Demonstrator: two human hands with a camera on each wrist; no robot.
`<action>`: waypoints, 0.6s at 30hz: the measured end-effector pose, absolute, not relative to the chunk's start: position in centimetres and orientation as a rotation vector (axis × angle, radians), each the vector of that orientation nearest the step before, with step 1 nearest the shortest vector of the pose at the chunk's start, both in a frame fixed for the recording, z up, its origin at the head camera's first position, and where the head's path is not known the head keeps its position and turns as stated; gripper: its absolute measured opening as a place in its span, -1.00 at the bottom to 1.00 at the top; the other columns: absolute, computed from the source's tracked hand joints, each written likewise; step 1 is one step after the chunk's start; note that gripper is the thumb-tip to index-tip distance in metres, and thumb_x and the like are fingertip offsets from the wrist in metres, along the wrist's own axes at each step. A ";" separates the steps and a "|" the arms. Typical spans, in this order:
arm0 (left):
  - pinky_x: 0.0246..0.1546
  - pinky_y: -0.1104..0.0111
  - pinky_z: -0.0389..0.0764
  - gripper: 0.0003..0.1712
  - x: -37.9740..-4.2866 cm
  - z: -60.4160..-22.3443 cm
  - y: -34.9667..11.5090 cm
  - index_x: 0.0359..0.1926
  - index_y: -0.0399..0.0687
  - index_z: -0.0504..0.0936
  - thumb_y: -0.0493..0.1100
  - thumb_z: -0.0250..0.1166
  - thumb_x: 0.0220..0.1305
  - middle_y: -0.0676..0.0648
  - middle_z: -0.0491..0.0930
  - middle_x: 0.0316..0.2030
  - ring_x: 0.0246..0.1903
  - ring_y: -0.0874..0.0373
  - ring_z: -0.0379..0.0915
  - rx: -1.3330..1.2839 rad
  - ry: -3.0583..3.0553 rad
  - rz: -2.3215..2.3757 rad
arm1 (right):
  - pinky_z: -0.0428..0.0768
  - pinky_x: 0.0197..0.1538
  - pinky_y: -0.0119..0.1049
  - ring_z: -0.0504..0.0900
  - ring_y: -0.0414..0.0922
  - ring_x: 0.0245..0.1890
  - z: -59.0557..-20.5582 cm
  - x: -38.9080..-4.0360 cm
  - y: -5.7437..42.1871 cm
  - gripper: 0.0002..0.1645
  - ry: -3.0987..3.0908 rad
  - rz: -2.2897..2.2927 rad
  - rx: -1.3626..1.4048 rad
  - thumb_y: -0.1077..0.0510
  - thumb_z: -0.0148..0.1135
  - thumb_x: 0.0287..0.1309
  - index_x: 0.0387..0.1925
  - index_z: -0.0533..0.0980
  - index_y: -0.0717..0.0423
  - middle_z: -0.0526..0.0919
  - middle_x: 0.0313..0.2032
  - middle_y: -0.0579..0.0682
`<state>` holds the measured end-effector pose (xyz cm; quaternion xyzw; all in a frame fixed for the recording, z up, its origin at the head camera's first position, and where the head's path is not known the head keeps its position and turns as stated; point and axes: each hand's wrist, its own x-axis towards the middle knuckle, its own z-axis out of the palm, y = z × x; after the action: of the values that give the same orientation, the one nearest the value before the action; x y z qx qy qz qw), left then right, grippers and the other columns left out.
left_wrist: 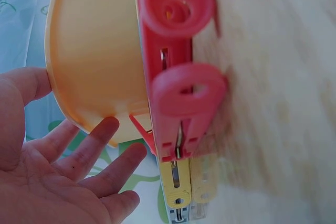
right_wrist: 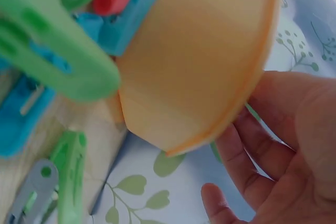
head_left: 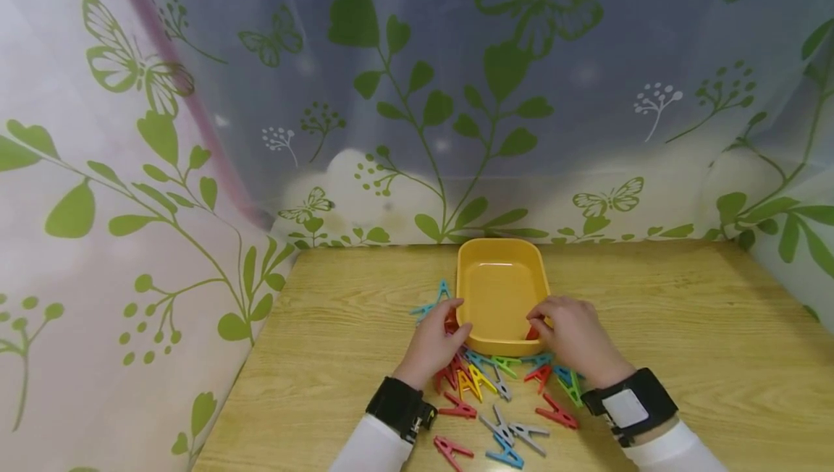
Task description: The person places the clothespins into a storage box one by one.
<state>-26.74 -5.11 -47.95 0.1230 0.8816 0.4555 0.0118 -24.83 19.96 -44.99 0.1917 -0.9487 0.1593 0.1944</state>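
Note:
A yellow tray (head_left: 502, 347) stands at the back of the table. My left hand (head_left: 431, 342) is at its front left corner. In the left wrist view the thumb touches the tray's rim and the other fingers are loosely spread beside the outer wall. My right hand (head_left: 576, 331) reaches over the front right rim, its thumb and fingers pinching a red clothespin (head_left: 533, 331) just inside the tray. The rim hides those fingertips in the right wrist view. Several clothespins lie before the tray, among them a red one (head_left: 557, 412) and a yellow one (head_left: 480, 383).
Nearer the front edge lie grey clothespins (head_left: 529, 434), a blue clothespin (head_left: 504, 452) and a pink-red clothespin (head_left: 451, 450). More blue clothespins (head_left: 443, 289) sit left of the tray. A patterned curtain (head_left: 417, 132) hangs close behind the wooden table (head_left: 684, 327).

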 end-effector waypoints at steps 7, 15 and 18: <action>0.30 0.03 0.52 -0.43 -26.8 -48.0 -5.1 0.44 -0.08 0.43 -0.07 0.26 0.50 -0.19 0.50 0.34 0.30 -0.07 0.47 0.398 2.752 1.406 | 0.64 -0.24 -0.05 0.65 -0.04 -0.34 -42.9 -24.5 21.7 -0.92 -2.671 0.561 0.477 0.23 0.42 0.26 -0.25 0.72 0.18 0.74 -0.29 0.05; 0.30 0.03 0.51 -0.42 -26.9 -48.0 -5.1 0.45 -0.06 0.42 -0.06 0.25 0.50 -0.18 0.50 0.34 0.30 -0.06 0.46 0.384 2.743 1.407 | 0.68 -0.21 -0.03 0.64 -0.04 -0.33 -42.4 -24.8 23.6 -0.85 -2.840 0.531 0.357 0.21 0.37 0.31 -0.19 0.69 0.25 0.69 -0.30 0.07; 0.30 0.03 0.51 -0.42 -26.9 -48.0 -5.1 0.45 -0.06 0.42 -0.05 0.25 0.51 -0.18 0.50 0.34 0.30 -0.06 0.46 0.379 2.744 1.402 | 0.66 -0.22 -0.04 0.61 -0.07 -0.36 -42.7 -25.0 24.2 -0.88 -2.949 0.470 0.330 0.21 0.38 0.29 -0.23 0.68 0.23 0.66 -0.36 0.03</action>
<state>-26.87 -5.08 -47.99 0.1220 0.8837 0.4515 0.0183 -25.03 24.20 -42.68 0.1095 -0.9793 0.1559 0.0685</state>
